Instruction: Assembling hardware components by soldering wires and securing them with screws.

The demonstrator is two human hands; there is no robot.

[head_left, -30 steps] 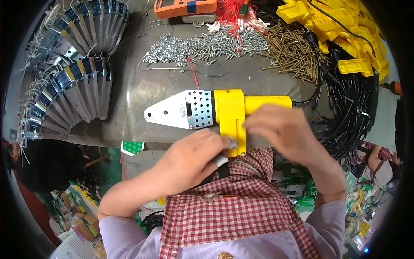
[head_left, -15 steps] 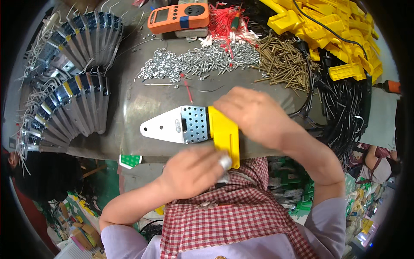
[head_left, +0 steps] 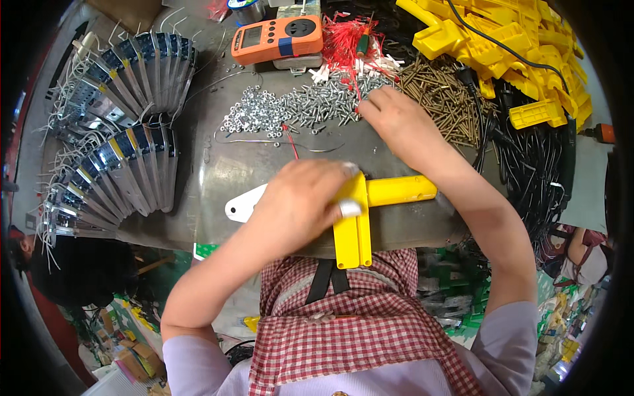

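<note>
Grey tabletop (head_left: 403,228) bears everything, the yellow tool (head_left: 363,191) at its near edge with its lower end jutting past. Left of the tool, metal blades (head_left: 132,191) stand in two fans; beyond it to the right, yellow parts (head_left: 495,59) lie heaped, loose and unfitted. Black cables (head_left: 528,185) bundle to the tool's right. The tool itself looks largely put together: its yellow body appears closed along a seam, and a pale plate (head_left: 246,202) projects leftward. Where plate and body meet is hidden under the left hand (head_left: 297,198), which is wrapped round the tool, gripping it. Well beyond the tool is the right hand (head_left: 399,125), fingers bent. Brass screws (head_left: 429,96) lie beyond the tool to the right. Silver screws (head_left: 310,109), straight beyond, reach the right hand's fingertips; whether it has pinched one cannot be told. Nuts (head_left: 254,112) lie beyond and leftward. Fastening seems unfinished, though the tool's holes are too small to judge.
</note>
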